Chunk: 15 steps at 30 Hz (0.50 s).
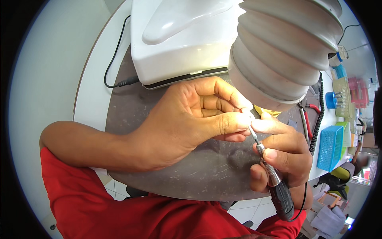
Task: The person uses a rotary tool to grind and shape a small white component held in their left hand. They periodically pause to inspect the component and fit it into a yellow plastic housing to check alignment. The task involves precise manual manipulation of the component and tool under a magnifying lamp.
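Note:
My left hand (187, 119) pinches a small whitish piece (249, 114) between thumb and fingertips; the fingers hide most of it, and its kind cannot be made out. My right hand (284, 153) is wrapped round a rotary handpiece (274, 175) with a silver front and a black ribbed rear end. The handpiece slants up to the left, and its thin bit (253, 133) reaches the left thumb's tip, at or very near the piece. Both hands meet over the grey work mat (191, 179). A thin black cord leaves the handpiece's lower end.
A white machine (183, 55) stands behind my left hand, with a black cable plugged in. The wide ribbed hose (286, 51) hangs just above my right hand. Red-handled pliers (306, 123), a coiled black cord (317, 127) and a blue basket (330, 147) lie to the right.

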Tool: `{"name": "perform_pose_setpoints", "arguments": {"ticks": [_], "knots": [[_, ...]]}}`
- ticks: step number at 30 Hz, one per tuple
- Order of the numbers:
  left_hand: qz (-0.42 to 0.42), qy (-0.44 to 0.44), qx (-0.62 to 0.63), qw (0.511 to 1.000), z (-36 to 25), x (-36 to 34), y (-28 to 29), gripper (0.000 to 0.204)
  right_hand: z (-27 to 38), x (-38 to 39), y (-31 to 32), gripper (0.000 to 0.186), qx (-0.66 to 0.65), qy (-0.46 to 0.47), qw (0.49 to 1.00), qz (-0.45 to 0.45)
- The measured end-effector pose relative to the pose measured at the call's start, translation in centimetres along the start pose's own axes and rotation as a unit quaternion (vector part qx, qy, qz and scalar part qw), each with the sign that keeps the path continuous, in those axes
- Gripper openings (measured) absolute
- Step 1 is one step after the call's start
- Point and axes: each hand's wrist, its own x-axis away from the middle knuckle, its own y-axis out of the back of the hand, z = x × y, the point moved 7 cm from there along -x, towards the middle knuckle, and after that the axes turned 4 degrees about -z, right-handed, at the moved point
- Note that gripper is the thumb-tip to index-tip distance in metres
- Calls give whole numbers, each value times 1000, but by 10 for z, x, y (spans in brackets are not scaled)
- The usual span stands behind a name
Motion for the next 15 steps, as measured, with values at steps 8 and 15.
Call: {"name": "perform_pose_setpoints", "arguments": {"ticks": [8,15], "knots": [[-12,-4,-1,1000,-3,0,1,26,0,-2,-2,32,7,-13,1000,-18],[-25,12,-2,1000,-4,-1,0,26,-6,3,3,31,12,-2,997,-80]]}}
